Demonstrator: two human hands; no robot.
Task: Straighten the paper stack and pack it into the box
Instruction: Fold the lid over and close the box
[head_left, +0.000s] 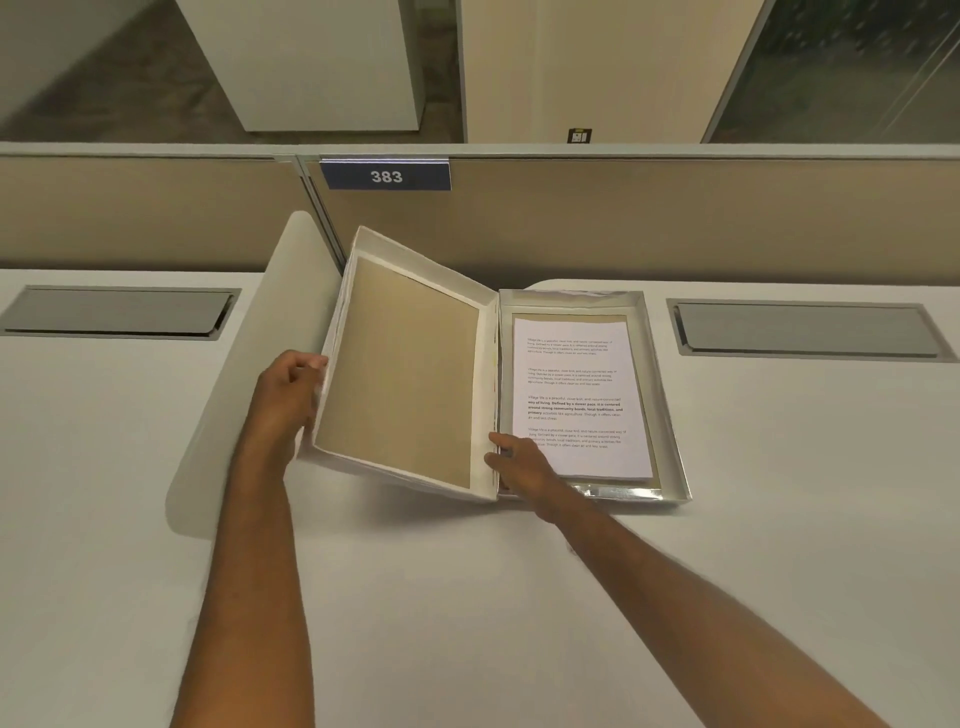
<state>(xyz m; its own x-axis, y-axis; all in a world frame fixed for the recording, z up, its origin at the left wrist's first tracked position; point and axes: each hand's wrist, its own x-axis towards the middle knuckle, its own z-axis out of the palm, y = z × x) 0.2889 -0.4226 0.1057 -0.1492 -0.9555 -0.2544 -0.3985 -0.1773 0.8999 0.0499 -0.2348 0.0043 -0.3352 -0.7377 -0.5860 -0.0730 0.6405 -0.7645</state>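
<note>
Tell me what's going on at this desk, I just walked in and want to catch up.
A person is packing printed pages into a flat hinged box. The paper stack already lies squared up in the box tray. The left hand holds the outer edge of the raised lid, while the right hand rests at the hinge by the tray's near corner. The lid is half open, not yet shut.

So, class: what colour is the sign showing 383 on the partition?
Dark blue with white digits, on the sign; the head view shows it.

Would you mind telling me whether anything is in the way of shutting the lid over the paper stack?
Only the right hand, resting on the box at the paper stack's near left corner. The left hand holds the lid tilted open.
</note>
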